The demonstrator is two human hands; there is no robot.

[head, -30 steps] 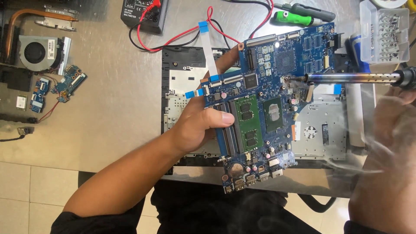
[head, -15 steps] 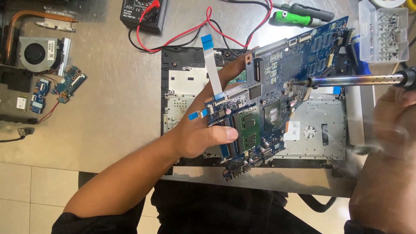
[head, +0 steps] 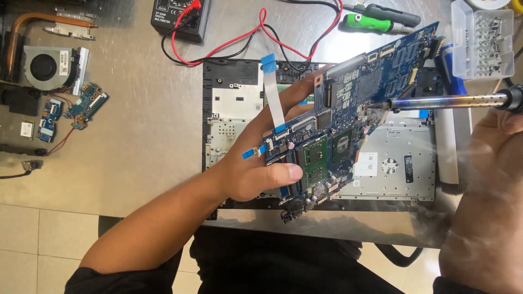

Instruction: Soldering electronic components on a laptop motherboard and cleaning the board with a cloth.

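soldering tip on a tilted blue board

the left hand [head: 256, 174] is gripping the blue laptop circuit board [head: 348, 125], thumb pressing flat across its lower edge while the other fingers are curling behind it, one fingertip peeking out above the top edge. the board is hanging tilted in the air above the open grey laptop chassis [head: 403, 163], its far corner rising toward the clear plastic box of screwdriver bits [head: 482, 38]. a white ribbon cable with blue ends [head: 272, 92] is sticking up from the board beside the hand.

the right hand [head: 490, 147] is coming in from the right edge, fingers wrapping tight around the handle of the metal-barrelled soldering iron [head: 447, 102]; the iron is lying level and its tip is touching the board near its middle. thin smoke is drifting around the right wrist.

on the steel table [head: 147, 125], well apart to the left, a copper-piped cooling fan [head: 46, 65] and small blue daughter boards [head: 81, 106] are lying. a black multimeter [head: 177, 16] with red and black leads is sitting at the top, and a green-handled screwdriver [head: 370, 23] is lying near the top right.
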